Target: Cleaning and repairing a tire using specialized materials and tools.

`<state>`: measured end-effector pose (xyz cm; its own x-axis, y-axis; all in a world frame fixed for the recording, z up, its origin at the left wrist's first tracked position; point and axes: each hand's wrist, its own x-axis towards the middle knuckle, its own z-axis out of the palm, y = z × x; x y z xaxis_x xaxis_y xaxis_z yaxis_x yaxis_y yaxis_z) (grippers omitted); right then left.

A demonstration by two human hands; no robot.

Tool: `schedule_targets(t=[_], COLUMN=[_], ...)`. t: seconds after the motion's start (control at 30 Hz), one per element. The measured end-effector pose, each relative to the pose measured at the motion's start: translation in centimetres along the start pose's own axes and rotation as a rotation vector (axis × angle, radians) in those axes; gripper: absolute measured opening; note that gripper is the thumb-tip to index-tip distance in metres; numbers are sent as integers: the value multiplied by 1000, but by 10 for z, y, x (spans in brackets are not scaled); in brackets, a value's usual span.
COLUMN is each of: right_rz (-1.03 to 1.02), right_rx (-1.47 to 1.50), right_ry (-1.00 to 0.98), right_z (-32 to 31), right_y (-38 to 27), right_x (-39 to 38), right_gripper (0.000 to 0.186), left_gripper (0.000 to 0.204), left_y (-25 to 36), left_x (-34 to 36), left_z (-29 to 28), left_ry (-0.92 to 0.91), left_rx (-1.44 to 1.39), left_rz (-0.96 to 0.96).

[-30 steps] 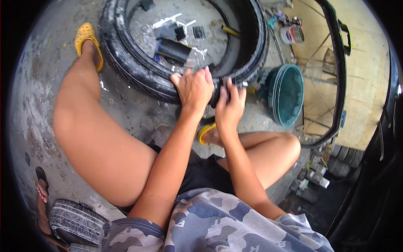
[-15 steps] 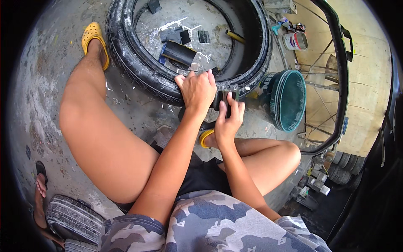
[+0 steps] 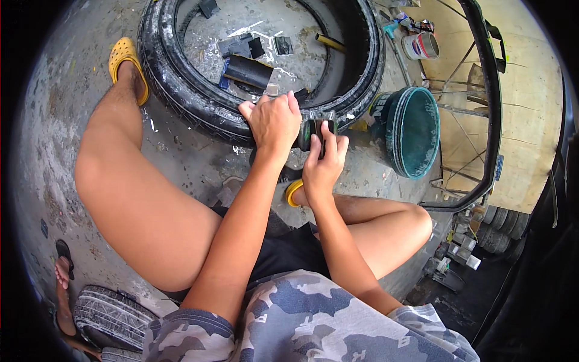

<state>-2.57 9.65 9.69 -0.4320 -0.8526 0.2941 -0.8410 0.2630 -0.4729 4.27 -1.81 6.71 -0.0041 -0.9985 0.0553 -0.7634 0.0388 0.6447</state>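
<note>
A large black tire [image 3: 199,90] lies on its side in front of me. My left hand [image 3: 272,123] is closed over its near rim, knuckles up, with the fingertips hidden past the edge. My right hand [image 3: 325,158] pinches a small dark rectangular piece [image 3: 316,130] between thumb and fingers, against the near side of the tire just right of my left hand. What kind of piece it is, I cannot make out. Inside the tire ring lie a curved black rubber piece [image 3: 249,71], flat dark patches [image 3: 283,45] and white scraps.
A dark teal bucket [image 3: 416,133] leans open to the right of the tire. Beyond it stand a white pail [image 3: 420,46] and a black-framed panel [image 3: 496,120]. Other tires [image 3: 111,317] lie at lower left, beside another person's foot [image 3: 63,271] in a sandal.
The view has shifted slightly, so the tire and bucket sit a little further left or higher. My left hand keeps its hold; my right fingers have shifted slightly on the dark piece.
</note>
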Motion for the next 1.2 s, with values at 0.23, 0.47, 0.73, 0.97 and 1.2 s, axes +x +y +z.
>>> schedule_targets(t=[0.23, 0.47, 0.73, 0.97, 1.2], right_rz=[6, -19, -40, -29, -6], right_rx=[-37, -52, -223, -177, -155], right_ry=[16, 14, -30, -15, -26], right_z=[2, 1, -5, -6, -10], right_y=[8, 10, 8, 12, 10], right_x=[-6, -1, 0, 0, -1], right_gripper=[33, 36, 35, 32, 31], left_gripper=[40, 40, 39, 38, 39], left_y=[-1, 0, 1, 0, -1], left_x=[1, 0, 1, 1, -1], left_z=[1, 0, -2, 0, 2], left_ry=[11, -1, -19, 28, 33], left_rx=[6, -15, -19, -20, -47], left_rz=[-2, -11, -23, -20, -20])
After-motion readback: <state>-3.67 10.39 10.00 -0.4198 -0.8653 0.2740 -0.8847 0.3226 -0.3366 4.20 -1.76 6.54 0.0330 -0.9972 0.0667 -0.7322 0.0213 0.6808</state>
